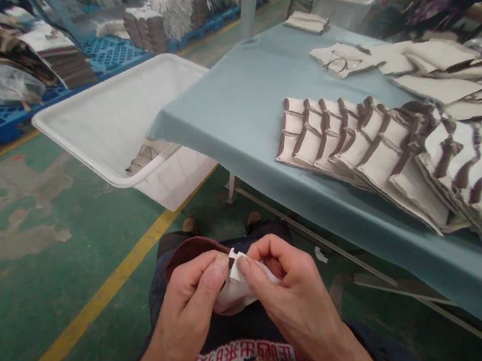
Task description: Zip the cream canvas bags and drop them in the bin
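Over the lap, both hands pinch a piece of brown and white fabric [236, 297]. My left hand [195, 297] is closed on its left part, thumb on top, with a brown flap [192, 249] rising behind the fingers. Thumb and fingers of my right hand [287, 286] grip the white side. Between the two thumbs a small white tab [234, 255] sticks up; whether it is paper or cloth I cannot tell. The underside of the fabric is hidden by the hands.
A blue-covered table [230, 109] stands to the right, bearing rows of folded white and brown pieces [368, 148] and looser pieces [439, 73]. Left of it is a white plastic tub [91, 131] with some fabric inside. Blue pallets [107, 58] hold stacks behind.
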A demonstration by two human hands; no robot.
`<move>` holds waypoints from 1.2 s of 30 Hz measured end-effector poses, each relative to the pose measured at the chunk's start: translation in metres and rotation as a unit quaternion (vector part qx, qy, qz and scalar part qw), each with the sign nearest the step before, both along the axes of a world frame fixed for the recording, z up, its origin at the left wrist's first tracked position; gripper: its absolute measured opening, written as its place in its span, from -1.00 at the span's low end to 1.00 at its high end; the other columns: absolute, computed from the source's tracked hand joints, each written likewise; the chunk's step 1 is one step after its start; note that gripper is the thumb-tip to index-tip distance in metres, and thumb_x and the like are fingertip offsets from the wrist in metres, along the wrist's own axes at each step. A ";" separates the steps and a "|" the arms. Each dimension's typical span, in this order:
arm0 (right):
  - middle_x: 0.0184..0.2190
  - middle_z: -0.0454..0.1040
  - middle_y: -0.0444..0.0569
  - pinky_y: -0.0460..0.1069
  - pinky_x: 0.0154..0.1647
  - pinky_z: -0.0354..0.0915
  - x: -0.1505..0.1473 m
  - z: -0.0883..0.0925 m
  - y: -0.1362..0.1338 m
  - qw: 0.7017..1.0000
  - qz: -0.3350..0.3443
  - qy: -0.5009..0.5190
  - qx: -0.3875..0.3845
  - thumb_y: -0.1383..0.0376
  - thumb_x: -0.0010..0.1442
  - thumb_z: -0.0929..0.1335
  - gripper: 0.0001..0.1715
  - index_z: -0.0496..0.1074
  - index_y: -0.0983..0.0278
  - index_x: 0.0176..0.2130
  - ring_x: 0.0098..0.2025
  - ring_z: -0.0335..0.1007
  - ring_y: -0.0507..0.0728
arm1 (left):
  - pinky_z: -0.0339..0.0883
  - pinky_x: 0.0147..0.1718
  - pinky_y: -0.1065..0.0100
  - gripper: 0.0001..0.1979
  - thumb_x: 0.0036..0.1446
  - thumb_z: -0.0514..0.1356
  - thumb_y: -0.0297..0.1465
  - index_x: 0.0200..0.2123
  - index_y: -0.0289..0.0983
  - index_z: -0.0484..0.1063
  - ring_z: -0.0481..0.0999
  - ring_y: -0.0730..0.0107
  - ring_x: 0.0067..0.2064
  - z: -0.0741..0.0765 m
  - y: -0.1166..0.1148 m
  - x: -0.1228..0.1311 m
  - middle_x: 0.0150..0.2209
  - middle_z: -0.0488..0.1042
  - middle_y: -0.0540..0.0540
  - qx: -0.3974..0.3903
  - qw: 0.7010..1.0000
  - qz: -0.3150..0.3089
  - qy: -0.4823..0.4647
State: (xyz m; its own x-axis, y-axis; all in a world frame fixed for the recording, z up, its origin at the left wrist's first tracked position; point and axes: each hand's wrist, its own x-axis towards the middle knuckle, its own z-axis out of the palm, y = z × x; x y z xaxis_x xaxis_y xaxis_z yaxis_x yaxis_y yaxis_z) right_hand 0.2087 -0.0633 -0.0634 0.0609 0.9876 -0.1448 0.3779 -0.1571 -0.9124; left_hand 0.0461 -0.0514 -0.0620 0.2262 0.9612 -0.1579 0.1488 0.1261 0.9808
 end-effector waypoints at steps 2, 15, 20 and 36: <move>-0.58 0.31 -0.20 -0.07 -0.57 0.02 -0.002 -0.001 0.002 1.000 0.000 0.006 -0.013 0.14 0.25 0.38 -0.74 0.44 0.21 -0.42 -0.57 0.10 0.02 | 0.15 -0.55 0.45 -0.59 0.38 0.10 -0.21 -0.51 -0.25 0.36 0.20 0.45 -0.51 -0.003 0.001 -0.002 -0.54 0.26 0.06 -0.013 1.000 0.003 -0.010; -0.52 0.38 -0.17 -0.09 -0.52 0.14 -0.008 -0.005 0.007 0.979 0.014 0.159 -0.124 0.03 0.14 0.40 -0.67 0.32 0.21 -0.40 -0.53 0.20 0.01 | 0.01 -0.62 0.47 -0.53 0.34 0.17 -0.11 -0.56 -0.21 0.23 0.06 0.50 -0.56 -0.019 0.002 -0.010 -0.60 0.13 0.12 -0.105 0.991 -0.001 -0.087; -0.58 0.29 -0.20 -0.09 -0.56 0.06 -0.010 -0.006 0.008 0.994 0.014 0.077 -0.079 0.07 0.16 0.37 -0.72 0.34 0.20 -0.42 -0.56 0.11 0.01 | 0.08 -0.56 0.45 -0.54 0.37 0.18 -0.10 -0.52 -0.24 0.30 0.12 0.47 -0.51 -0.020 0.001 -0.010 -0.56 0.20 0.09 -0.114 0.990 0.010 -0.081; -0.58 0.27 -0.23 -0.10 -0.56 0.02 -0.004 -0.020 0.001 0.993 0.020 0.105 -0.048 0.11 0.19 0.39 -0.74 0.34 0.21 -0.40 -0.55 0.09 -0.01 | 0.22 -0.50 0.46 -0.79 0.16 0.18 -0.32 -0.45 -0.29 0.52 0.35 0.43 -0.49 -0.002 0.001 -0.002 -0.52 0.45 0.04 -0.018 1.000 -0.005 0.023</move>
